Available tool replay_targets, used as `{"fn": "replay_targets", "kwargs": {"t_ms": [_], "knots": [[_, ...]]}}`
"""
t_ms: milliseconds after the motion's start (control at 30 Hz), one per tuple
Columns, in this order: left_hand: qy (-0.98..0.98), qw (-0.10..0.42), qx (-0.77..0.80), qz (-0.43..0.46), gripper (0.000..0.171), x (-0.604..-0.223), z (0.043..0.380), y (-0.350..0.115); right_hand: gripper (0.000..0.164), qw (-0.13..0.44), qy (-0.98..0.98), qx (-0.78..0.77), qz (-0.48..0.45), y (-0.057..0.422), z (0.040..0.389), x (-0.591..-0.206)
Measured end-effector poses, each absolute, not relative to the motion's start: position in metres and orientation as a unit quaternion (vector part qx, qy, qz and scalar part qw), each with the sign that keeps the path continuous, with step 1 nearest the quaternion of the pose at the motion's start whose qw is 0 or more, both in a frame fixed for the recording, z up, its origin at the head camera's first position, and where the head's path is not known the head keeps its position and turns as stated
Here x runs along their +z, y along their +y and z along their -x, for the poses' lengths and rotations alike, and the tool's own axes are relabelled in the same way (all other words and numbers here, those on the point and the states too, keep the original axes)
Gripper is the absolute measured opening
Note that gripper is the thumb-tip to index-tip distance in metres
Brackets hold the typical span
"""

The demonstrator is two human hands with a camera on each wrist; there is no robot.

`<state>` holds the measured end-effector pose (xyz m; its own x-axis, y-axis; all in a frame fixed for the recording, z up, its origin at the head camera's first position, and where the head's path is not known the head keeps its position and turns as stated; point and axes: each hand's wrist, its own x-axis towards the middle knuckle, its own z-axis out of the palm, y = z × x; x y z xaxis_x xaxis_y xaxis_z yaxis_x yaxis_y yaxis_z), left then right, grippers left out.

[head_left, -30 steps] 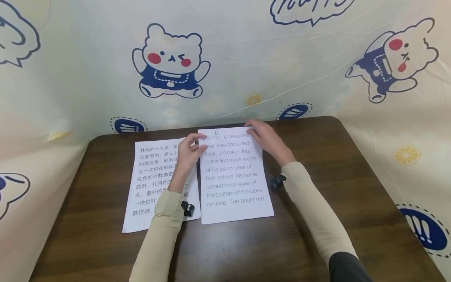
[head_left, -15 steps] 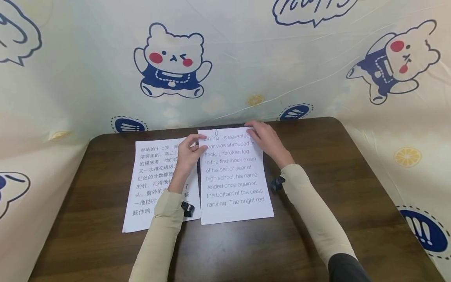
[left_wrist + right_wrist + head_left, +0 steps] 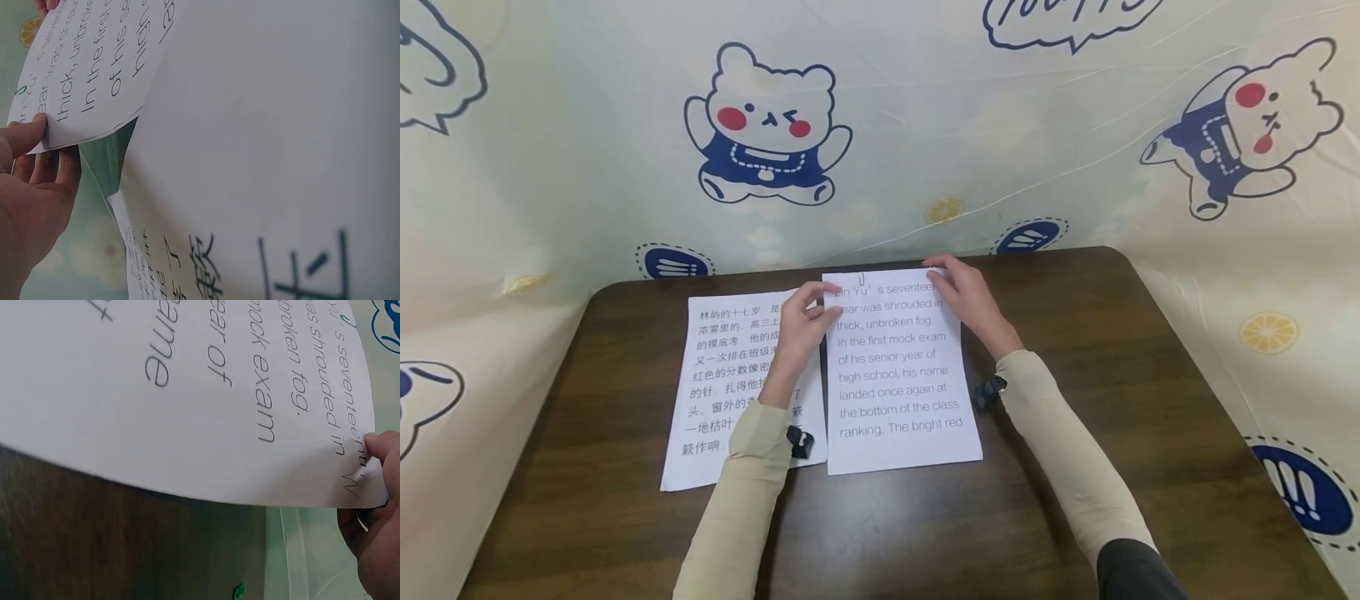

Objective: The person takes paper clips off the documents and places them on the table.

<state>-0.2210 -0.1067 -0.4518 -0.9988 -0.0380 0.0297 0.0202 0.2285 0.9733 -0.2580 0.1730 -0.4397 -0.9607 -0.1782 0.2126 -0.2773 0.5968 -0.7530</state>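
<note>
White sheets printed with English text [image 3: 895, 375] lie at the middle of the table, a paper clip [image 3: 861, 279] on their top edge. The clip looks green in the left wrist view. My left hand [image 3: 801, 325] pinches their upper left edge, thumb [image 3: 31, 134] on top and fingers beneath. At the upper right corner my right hand [image 3: 973, 304] pinches the same sheets, its thumb [image 3: 378, 445] over the print. Both wrist views show the held part bent up. Sheets with Chinese text [image 3: 722, 375] lie to the left, partly hidden by my left hand and forearm.
The dark brown wooden table [image 3: 1075, 467] extends around the papers. A patterned cloth [image 3: 910, 125] hangs behind it. In the right wrist view a small green object [image 3: 239, 591] shows near the bottom edge; its kind is unclear. Each wrist carries a small black camera.
</note>
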Motion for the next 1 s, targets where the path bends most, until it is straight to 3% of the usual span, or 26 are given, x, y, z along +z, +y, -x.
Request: {"fn": "replay_targets", "kwargs": {"t_ms": [1000], "knots": [[-0.78, 0.028, -0.625, 0.004, 0.03, -0.454, 0.219, -0.103, 0.028, 0.087, -0.826, 0.556, -0.025, 0.163, 0.25, -0.451]]}}
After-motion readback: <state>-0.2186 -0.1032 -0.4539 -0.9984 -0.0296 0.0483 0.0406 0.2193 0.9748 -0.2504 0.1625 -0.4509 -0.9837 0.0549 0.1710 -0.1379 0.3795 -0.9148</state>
